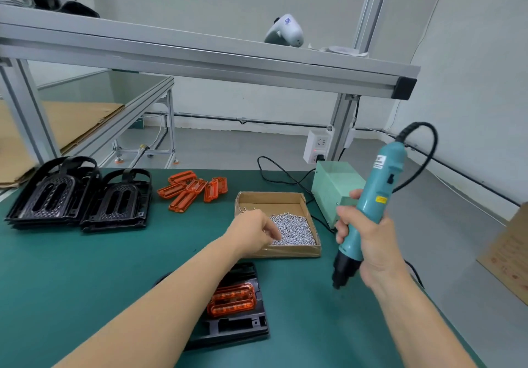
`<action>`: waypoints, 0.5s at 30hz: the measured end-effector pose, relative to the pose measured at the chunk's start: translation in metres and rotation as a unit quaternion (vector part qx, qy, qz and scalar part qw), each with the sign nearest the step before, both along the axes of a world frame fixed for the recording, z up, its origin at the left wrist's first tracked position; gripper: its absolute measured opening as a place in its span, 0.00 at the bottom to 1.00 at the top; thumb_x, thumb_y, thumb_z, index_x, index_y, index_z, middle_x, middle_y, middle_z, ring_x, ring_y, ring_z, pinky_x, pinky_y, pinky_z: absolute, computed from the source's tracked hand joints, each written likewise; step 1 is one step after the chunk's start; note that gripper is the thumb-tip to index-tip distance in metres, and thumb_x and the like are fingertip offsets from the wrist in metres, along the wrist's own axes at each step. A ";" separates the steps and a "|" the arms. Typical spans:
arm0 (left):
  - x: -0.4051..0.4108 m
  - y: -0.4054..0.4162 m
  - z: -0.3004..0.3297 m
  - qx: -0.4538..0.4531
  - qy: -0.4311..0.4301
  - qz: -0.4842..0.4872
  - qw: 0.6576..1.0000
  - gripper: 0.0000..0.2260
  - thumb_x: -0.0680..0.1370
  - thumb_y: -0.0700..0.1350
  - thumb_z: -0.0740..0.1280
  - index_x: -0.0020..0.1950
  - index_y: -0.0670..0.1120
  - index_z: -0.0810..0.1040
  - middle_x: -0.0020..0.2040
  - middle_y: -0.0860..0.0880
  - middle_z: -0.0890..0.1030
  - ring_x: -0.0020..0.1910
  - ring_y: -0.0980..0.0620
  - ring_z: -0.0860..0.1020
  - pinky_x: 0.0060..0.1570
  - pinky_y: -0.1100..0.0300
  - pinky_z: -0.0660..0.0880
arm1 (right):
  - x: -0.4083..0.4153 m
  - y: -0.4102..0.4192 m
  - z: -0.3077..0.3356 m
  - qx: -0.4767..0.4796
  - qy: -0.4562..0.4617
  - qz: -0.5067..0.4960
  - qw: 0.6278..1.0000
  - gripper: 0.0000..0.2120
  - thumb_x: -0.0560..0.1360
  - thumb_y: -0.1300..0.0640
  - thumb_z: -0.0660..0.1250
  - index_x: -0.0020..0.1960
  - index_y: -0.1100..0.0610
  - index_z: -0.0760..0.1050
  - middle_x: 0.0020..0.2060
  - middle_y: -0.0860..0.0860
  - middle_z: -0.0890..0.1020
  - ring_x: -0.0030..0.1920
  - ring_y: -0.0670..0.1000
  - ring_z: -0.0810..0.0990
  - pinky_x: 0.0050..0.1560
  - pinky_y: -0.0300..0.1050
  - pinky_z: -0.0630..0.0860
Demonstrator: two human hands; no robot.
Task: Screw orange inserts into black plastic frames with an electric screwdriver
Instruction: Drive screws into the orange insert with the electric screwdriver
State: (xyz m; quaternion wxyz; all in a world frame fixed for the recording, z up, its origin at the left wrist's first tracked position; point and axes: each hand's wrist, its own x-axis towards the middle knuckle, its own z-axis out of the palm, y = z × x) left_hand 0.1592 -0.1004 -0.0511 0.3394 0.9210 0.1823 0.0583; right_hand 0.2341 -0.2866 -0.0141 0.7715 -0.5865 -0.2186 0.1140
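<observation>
Two bare hands work over the green bench mat [85, 276]. The right hand [368, 239] is wrapped tight round a teal electric screwdriver [368, 207], tip down. The left hand [251, 232] dips curled fingers into a shallow cardboard box of silver screws [294, 229]; whether it holds any is unclear. Beneath its forearm lies a black plastic frame [243, 325] with an orange insert [233, 299] seated in it.

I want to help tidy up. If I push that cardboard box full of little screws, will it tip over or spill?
Probably not tip: the cardboard box is low and wide, sitting flat on the green mat. It may feel heavy for its size, since the screws are heaped on one side. A hard shove could rattle some loose, as its top is open.
</observation>
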 end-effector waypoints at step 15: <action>0.015 0.008 -0.003 0.075 0.030 -0.051 0.995 0.04 0.74 0.41 0.71 0.43 0.48 0.85 0.40 0.53 0.82 0.39 0.58 0.77 0.43 0.64 0.73 | -0.011 0.018 -0.003 0.104 0.058 0.016 0.993 0.11 0.63 0.64 0.69 0.39 0.52 0.71 0.25 0.49 0.70 0.24 0.48 0.69 0.27 0.41 0.70</action>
